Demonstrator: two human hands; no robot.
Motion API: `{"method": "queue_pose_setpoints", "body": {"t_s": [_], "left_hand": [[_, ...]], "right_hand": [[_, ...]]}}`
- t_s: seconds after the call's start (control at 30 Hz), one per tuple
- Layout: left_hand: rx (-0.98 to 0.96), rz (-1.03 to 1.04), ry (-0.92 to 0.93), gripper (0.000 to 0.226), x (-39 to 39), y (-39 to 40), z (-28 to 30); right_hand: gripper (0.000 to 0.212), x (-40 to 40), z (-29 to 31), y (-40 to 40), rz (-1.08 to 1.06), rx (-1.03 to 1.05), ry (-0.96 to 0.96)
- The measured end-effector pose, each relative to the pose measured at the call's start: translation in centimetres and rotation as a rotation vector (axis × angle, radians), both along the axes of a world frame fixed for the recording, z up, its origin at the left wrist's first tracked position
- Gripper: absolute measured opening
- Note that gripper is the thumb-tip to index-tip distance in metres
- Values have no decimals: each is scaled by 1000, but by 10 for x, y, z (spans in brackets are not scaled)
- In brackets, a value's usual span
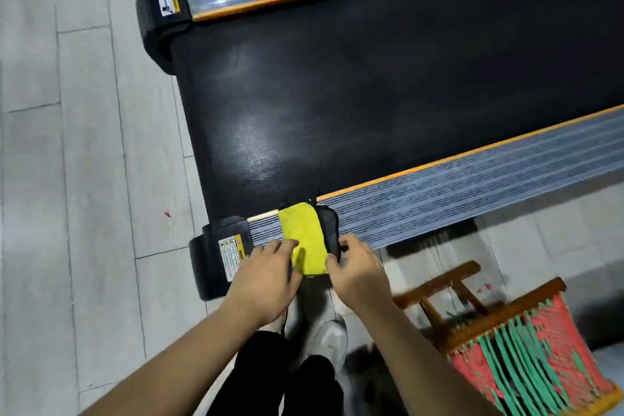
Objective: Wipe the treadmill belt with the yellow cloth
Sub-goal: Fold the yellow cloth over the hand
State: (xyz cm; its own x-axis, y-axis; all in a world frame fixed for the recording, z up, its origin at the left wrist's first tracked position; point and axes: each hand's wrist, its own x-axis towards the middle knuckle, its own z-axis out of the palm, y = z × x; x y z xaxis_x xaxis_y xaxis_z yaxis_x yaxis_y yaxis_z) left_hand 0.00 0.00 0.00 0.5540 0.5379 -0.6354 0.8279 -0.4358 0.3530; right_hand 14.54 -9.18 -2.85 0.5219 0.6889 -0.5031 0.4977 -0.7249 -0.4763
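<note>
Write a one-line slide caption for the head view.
Both hands, left hand and right hand, grasp the folded yellow cloth lying on the ribbed grey side rail beside the black treadmill belt.

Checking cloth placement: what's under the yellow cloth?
The yellow cloth lies across the near side rail, with a dark grey layer showing at its right edge. What lies beneath its middle is covered. Both hands' fingers touch it.

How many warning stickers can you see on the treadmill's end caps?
2. One sticker is on the far end cap; the other sticker is on the near end cap, beside the left hand, which partly covers it.
</note>
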Motion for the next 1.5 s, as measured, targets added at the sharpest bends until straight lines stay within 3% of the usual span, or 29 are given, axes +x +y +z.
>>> {"method": "queue_pose_setpoints", "body": {"t_s": [0.17, 0.27, 0.37, 0.43, 0.53, 0.7, 0.87, 1.03, 1.17, 1.3, 1.4, 1.43, 1.5], "left_hand": [[-26, 37, 26, 58, 16, 8, -46], [-69, 33, 47, 60, 19, 4, -61], [-78, 80, 6, 59, 18, 4, -64], [-111, 150, -55, 56, 16, 5, -64], [-110, 330, -120, 45, 14, 10, -67], [-127, 420, -53, 41, 22, 15, -71], [-288, 718, -93, 51, 38, 15, -73], [-351, 939, -279, 42, 45, 16, -58], [-364, 1194, -488, 53, 58, 21, -15], [-611, 1482, -523, 65, 76, 37, 54], [-799, 1375, -571, 20, 88, 49, 121], [-784, 1308, -583, 8, 91, 51, 140], [-689, 1202, -600, 5, 100, 51, 181]], "right_hand": [[59, 5, -37, 28, -233, -190, 98], [59, -1, -52, 34, -270, -214, 143], [38, -4, -62, 37, -217, -154, 45], [27, -7, -65, 33, -114, 35, -62], [28, -8, -71, 23, 2, 272, -119], [37, 1, -81, 26, -100, 67, -258], [53, -4, -70, 42, -219, -117, 167], [56, 7, -59, 40, -303, -14, 390], [58, 26, -17, 39, -345, 136, 443], [58, 60, 45, 30, -231, 202, 485], [35, 89, 130, 33, -129, 228, 481], [42, 98, 158, 33, -74, 250, 429], [67, 109, 217, 34, 6, 280, 344]]}}
